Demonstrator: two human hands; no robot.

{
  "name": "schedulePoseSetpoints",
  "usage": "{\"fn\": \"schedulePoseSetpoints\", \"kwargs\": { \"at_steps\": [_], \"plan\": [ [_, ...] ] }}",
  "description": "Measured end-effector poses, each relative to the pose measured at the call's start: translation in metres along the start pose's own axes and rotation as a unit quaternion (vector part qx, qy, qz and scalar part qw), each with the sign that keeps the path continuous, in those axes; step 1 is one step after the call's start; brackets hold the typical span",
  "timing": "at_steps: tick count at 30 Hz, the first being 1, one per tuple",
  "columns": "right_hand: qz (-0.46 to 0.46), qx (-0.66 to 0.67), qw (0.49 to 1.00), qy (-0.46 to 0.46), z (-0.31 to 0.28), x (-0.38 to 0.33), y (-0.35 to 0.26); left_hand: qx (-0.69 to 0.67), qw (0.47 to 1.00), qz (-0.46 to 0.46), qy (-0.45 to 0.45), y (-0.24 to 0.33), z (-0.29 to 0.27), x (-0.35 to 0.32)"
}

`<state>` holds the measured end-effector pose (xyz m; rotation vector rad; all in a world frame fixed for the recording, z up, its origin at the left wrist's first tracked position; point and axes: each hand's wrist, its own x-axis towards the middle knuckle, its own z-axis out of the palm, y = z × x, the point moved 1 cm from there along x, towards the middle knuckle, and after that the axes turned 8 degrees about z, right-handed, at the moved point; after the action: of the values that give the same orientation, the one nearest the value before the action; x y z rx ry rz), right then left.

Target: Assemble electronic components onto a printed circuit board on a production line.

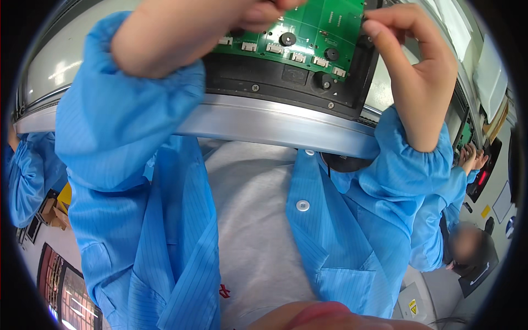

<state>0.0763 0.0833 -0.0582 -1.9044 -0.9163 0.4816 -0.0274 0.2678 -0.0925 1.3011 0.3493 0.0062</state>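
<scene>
At bench edge, left hand (258, 12) closed on green circuit board (308, 27); right hand (407, 49) pinching its corner, black housing (286, 80) beneath

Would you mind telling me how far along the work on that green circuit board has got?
Done: the green circuit board already lies in the black housing at the bench's metal edge. In hand: the left hand presses on the board's top, and the right hand pinches its right edge. Left: the white connectors along the board's lower edge show no cables plugged in.
</scene>
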Motion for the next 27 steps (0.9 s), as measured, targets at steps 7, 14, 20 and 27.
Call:
{"fn": "schedulePoseSetpoints", "kwargs": {
  "at_steps": [7,14,20,27],
  "plan": [
    [0.005,-0.230,0.968,-0.097,-0.007,-0.002,0.003,-0.203,0.964,0.060,-0.163,0.001,-0.044,-0.016],
    [0.007,-0.216,0.971,-0.101,-0.003,0.000,-0.001,-0.232,0.965,0.061,-0.110,-0.001,-0.045,-0.031],
    [-0.038,-0.251,0.962,-0.099,-0.001,0.000,0.001,-0.189,0.952,0.088,-0.225,-0.001,-0.059,-0.023],
    [-0.018,-0.257,0.962,-0.093,-0.005,-0.003,-0.003,-0.254,0.960,0.035,-0.110,0.003,-0.047,-0.018]
  ]
}}
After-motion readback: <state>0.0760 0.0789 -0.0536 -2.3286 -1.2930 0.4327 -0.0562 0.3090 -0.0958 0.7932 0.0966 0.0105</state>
